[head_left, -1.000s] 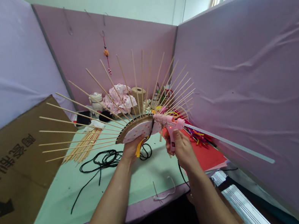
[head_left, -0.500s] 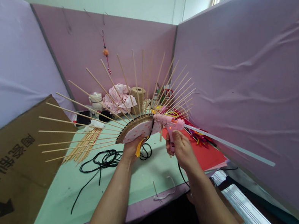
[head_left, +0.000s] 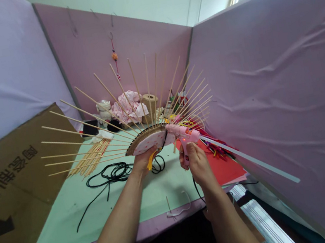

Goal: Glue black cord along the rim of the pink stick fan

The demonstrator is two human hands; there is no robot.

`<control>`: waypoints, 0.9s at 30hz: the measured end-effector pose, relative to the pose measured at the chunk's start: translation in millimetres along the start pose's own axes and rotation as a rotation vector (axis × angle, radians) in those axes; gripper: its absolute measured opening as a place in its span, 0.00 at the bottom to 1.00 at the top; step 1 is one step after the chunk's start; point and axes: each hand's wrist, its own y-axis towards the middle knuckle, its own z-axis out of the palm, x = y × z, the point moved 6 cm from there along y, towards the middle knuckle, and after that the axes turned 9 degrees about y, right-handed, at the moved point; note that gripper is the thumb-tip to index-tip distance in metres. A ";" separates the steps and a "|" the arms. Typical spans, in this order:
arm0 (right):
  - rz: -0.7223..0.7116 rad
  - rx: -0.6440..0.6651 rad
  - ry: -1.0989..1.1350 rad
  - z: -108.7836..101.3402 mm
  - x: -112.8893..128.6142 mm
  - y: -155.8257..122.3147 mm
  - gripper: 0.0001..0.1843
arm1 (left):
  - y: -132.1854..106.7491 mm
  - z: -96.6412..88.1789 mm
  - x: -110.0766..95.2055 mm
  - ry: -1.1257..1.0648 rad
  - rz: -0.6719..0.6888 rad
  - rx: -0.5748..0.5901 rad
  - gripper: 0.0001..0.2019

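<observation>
My left hand (head_left: 144,159) grips a fan (head_left: 147,141) from below, its fingers mostly hidden behind it. The fan has a white, pink-dotted face, a brown curved rim and many thin wooden sticks (head_left: 116,98) spreading outward. In my right hand (head_left: 196,159) is a pink hot glue gun (head_left: 182,132) with an orange light lit. Its nozzle points left at the fan's rim, close to or touching it; I cannot tell which. A long clear glue stick (head_left: 251,159) sticks out of its back. A yellow tassel (head_left: 152,161) hangs near my left hand.
Black cord (head_left: 118,173) lies coiled on the pale green tabletop (head_left: 104,219), near loose wooden sticks (head_left: 91,157). Red sheets (head_left: 225,167) lie at right. Behind stand pink dotted cloth (head_left: 128,107), a twine spool (head_left: 149,103) and a white jar (head_left: 104,110). A cardboard box (head_left: 27,191) borders the left.
The glue gun and my right hand have shifted very slightly left along the fan's rim. My left hand and the fan look almost unmoved.
</observation>
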 end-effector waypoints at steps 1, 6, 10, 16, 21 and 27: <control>0.000 0.000 0.001 -0.2 -0.5 0.1 0.29 | -0.1 0.1 -0.3 0.002 0.001 -0.001 0.24; 0.004 0.001 0.004 0.5 0.4 -0.4 0.29 | -0.7 1.1 -1.4 -0.001 0.008 0.007 0.22; 0.002 0.030 0.045 3.6 2.3 -1.3 0.29 | -0.5 1.3 -1.2 0.012 0.016 0.017 0.23; 0.001 -0.008 0.059 2.6 3.3 -2.8 0.28 | 0.5 0.3 0.2 0.005 0.014 0.017 0.24; -0.027 -0.022 0.101 1.0 2.3 -2.1 0.27 | -0.5 -0.2 1.0 -0.011 0.000 -0.002 0.24; -0.007 -0.037 0.086 -1.1 -3.0 0.3 0.30 | -0.2 -0.7 2.0 -0.013 -0.002 -0.004 0.23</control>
